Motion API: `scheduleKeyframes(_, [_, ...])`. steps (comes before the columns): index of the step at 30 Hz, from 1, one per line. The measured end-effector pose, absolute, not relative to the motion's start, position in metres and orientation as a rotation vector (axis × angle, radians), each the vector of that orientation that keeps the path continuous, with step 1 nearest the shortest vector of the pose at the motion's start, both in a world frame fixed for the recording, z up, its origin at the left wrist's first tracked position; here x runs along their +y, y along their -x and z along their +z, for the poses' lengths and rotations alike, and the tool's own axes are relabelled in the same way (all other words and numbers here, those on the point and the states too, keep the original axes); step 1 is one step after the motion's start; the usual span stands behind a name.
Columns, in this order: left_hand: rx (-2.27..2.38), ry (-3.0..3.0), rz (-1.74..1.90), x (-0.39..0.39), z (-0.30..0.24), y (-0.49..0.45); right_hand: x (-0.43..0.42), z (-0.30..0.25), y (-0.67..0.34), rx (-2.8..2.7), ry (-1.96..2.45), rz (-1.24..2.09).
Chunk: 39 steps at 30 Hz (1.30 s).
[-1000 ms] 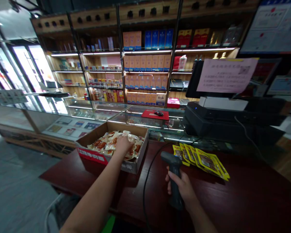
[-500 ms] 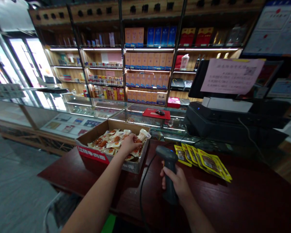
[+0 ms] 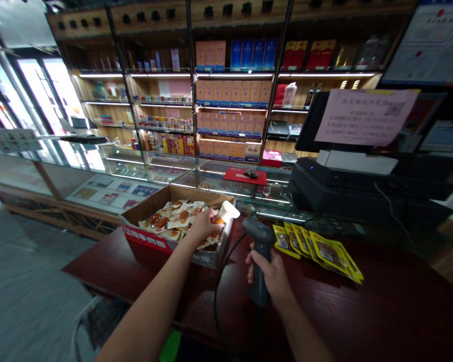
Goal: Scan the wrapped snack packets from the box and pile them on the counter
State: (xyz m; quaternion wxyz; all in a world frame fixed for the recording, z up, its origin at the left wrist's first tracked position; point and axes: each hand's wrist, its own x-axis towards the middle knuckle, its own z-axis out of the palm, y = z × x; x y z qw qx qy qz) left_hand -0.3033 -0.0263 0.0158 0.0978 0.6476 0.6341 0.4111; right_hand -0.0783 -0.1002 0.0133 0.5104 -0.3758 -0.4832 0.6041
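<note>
Over carton (image 3: 207, 258) | left grip (image 3: 204, 225) partly hides packet (image 3: 229, 210) | tip overexposed

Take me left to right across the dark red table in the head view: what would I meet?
Open cardboard box, pale packet in the left hand, dark scanner in the right hand, overlapping yellow packets.

Left grip (image 3: 204, 226) shifted right, packet (image 3: 229, 211) raised by right rim of box (image 3: 207, 259), brightly lit; scanner (image 3: 258, 232) nearer.
</note>
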Motion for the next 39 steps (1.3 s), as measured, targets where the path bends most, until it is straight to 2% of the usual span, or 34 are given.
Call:
scheduleKeyframes(16, [1.903, -1.944, 1.252, -0.021, 0.020, 0.299, -0.101, 0.010, 0.059, -1.104, 0.916, 1.459])
scheduleKeyframes(26, [1.935, -2.065, 1.258, -0.004, 0.049, 0.210, -0.098, -0.001, -0.001, -0.972, 1.010, 1.318])
scheduleKeyframes(34, [1.814, -1.601, 1.009, 0.049, -0.017, 0.124, -0.098, -0.018, -0.062, -0.862, 1.072, 1.176])
scheduleKeyframes(39, [1.920, -1.599, 0.908, 0.059, -0.038, 0.096, -0.105, -0.022, -0.080, -0.831, 1.056, 1.166])
